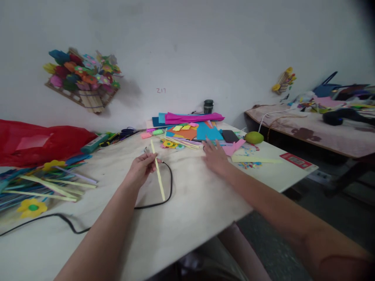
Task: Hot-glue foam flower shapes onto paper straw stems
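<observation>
My left hand (144,167) pinches a narrow pale yellow paper strip (159,177) between thumb and finger; the strip slants over the table. A black cable (171,177) loops beside and beneath that hand. Farther right, my right hand (213,155) rests palm down with its fingers spread, at the near edge of the paper pile. Close to its fingertips lie blue paper (208,132), thin pale strips (184,143) and folded pink paper (233,148). Yellow paper flowers (170,144) sit between the two hands, a little farther back.
On the left are a red bag (43,140), many paper strips (49,187) and a yellow flower (32,208). A dark phone (230,136), a green-yellow fruit (254,137) and paper scraps (250,165) lie at right. A dark jar (208,106) stands by the wall.
</observation>
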{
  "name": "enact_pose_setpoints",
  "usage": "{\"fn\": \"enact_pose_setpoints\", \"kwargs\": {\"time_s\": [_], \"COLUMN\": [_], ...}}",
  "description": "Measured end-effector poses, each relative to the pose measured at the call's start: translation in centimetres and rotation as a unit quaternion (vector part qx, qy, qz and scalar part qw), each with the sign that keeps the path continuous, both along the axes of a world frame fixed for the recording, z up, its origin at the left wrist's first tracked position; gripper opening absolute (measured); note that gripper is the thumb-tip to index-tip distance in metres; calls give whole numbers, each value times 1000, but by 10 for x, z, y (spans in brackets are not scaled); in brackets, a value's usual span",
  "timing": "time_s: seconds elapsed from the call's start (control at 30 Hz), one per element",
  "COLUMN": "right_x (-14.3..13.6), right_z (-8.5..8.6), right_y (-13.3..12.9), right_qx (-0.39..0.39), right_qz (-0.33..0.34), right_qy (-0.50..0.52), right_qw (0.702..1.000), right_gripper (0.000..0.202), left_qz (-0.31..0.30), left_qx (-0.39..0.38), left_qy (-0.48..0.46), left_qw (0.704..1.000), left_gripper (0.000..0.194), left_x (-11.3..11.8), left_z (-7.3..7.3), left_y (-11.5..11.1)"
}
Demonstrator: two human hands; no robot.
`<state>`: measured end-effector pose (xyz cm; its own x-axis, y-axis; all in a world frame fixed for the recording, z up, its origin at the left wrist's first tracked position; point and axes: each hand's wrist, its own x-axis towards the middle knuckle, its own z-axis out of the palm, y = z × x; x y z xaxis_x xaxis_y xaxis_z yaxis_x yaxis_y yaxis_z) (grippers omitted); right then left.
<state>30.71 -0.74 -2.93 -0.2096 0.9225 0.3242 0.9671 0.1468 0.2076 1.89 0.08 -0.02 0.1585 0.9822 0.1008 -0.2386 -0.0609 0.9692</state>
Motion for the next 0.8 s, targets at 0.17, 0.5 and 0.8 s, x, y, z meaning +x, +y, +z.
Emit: {"fn": "enact_pose_setpoints", "kwargs": {"time_s": [0.17,0.5,0.8], "right_x": [-7,-150,-156], "right_z": [33,46,20], "right_y": [7,50,61], "right_qx": [100,28,-176], "right_qz": [-18,37,48], "right_qy": [47,422,795], "right_qw": [994,906,579], "right_gripper": [37,36,32], "left_qz": [-14,-52,-84], "left_qx": [-17,-38,-59], "left_qy": [19,49,46], "left_qw": [1000,997,994], "left_gripper": [30,25,20], "left_x": [1,-9,-8], "left_z": [3,2,-6], "left_y": [-3,-10,-5]}}
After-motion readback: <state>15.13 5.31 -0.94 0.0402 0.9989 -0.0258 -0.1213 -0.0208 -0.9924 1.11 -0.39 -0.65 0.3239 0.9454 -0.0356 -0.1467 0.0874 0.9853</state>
